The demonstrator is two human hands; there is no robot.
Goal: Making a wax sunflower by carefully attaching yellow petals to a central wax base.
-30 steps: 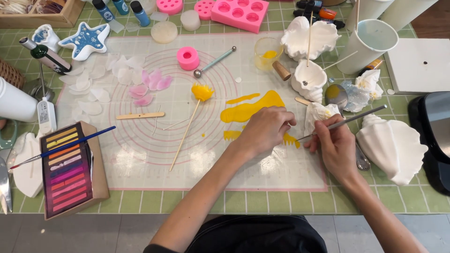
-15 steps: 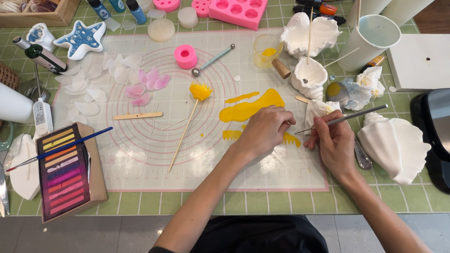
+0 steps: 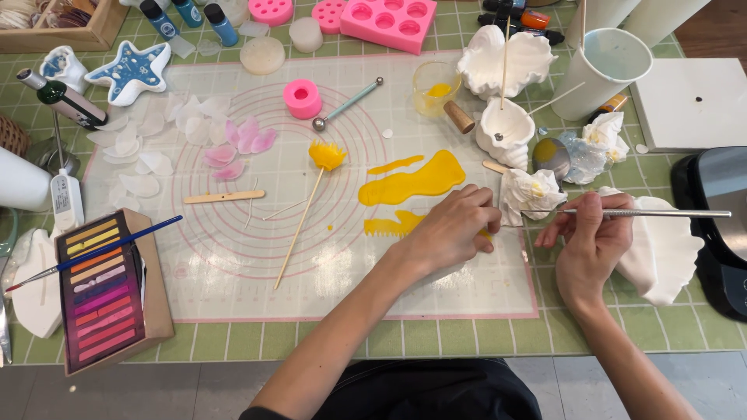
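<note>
My left hand (image 3: 455, 229) rests curled on the right end of a fringed yellow clay strip (image 3: 393, 225) on the silicone mat (image 3: 233, 272), fingers pinching it. Just right of it, my right hand (image 3: 587, 241) grips a thin metal tool (image 3: 669, 212), which lies level with its tip pointing left over a crumpled tissue (image 3: 529, 194). A larger flat piece of yellow clay (image 3: 416, 180) lies just above the strip. A yellow fringed flower centre on a wooden stick (image 3: 327, 155) lies left of that.
White and pink petals (image 3: 233, 144) lie at the mat's upper left. A pastel box (image 3: 101, 299) with a blue brush (image 3: 93, 253) sits front left. Pink moulds (image 3: 387, 19), shell dishes (image 3: 506, 128), a cup (image 3: 603, 70) and a black appliance (image 3: 716, 225) crowd the back and right.
My right hand has drawn away to the right from the yellow strip, and the metal tool has swung from slanted to level. My left hand stays on the strip.
</note>
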